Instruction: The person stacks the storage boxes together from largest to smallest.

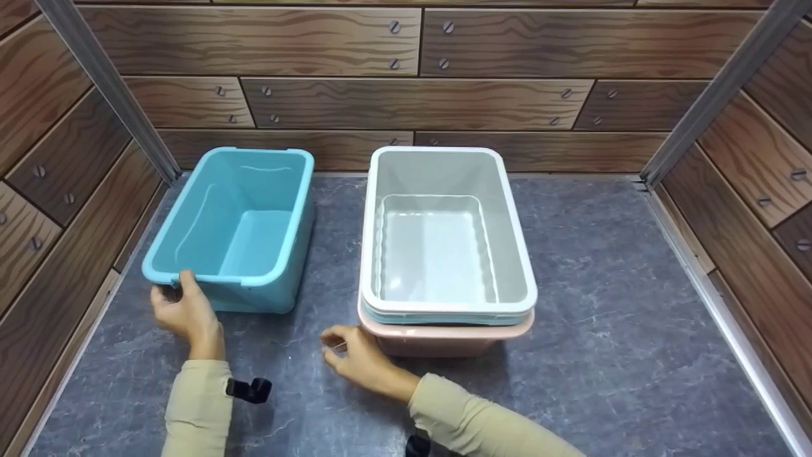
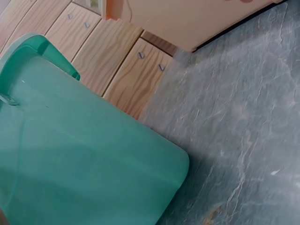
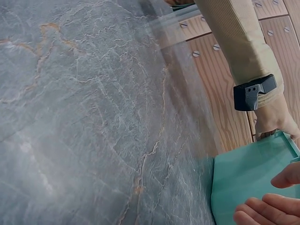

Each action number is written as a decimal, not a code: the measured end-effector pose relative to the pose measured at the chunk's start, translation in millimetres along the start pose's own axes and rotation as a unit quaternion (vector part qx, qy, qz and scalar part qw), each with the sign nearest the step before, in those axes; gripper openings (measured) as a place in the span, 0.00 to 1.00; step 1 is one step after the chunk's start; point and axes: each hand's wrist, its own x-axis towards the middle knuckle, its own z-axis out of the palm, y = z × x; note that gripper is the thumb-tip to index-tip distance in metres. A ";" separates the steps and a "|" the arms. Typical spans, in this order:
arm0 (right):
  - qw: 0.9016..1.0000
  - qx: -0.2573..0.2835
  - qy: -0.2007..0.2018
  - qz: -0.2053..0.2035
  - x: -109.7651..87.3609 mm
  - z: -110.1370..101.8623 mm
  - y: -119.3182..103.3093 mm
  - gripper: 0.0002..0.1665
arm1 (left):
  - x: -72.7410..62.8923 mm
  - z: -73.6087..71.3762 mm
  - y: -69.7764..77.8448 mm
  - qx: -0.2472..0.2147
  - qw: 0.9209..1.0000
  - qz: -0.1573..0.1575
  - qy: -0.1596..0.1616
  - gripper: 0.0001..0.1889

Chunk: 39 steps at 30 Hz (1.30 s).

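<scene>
On the left stands a turquoise plastic bin (image 1: 260, 295), upright with its inside bare. My left hand (image 1: 188, 314) grips its front rim near the left corner, thumb over the edge and fingers beneath. In the left wrist view the bin's side wall (image 2: 93, 145) fills the lower left. A nested stack stands right of centre: a white-grey bin (image 1: 438, 171) on top, a light blue rim (image 1: 457, 319) under it, a pink bin (image 1: 438, 344) lowest. Beside the stack's front left corner, my right hand (image 1: 361, 358) holds nothing, its fingers loosely curled.
The bins stand on a grey marbled tabletop (image 1: 609, 304). Wood-patterned panels (image 1: 330, 101) enclose it at the back and both sides, with metal strips (image 1: 710, 95) at the corners. A black wrist mount (image 1: 249, 390) sits on the left sleeve.
</scene>
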 end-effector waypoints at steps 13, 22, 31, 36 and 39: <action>0.999 0.033 -0.007 0.017 -1.5 0.2 1.5 0.13 | -4.2 -0.4 2.8 0.054 0.998 -0.030 -0.011 0.25; 0.999 0.035 -0.008 0.015 -1.5 -0.4 1.0 0.13 | 20.6 -3.8 6.4 -0.018 0.999 0.003 -0.037 0.17; 1.000 0.016 -0.003 0.013 -0.6 1.4 3.5 0.12 | 29.6 -7.4 1.8 -0.054 0.997 0.006 -0.053 0.21; 1.000 0.015 -0.003 0.014 -0.5 1.8 4.0 0.12 | 27.2 -7.2 0.3 -0.054 0.997 0.018 -0.048 0.21; 1.000 0.017 -0.004 0.017 -0.5 2.7 4.4 0.12 | 24.5 -7.3 -0.5 -0.053 0.997 0.023 -0.047 0.21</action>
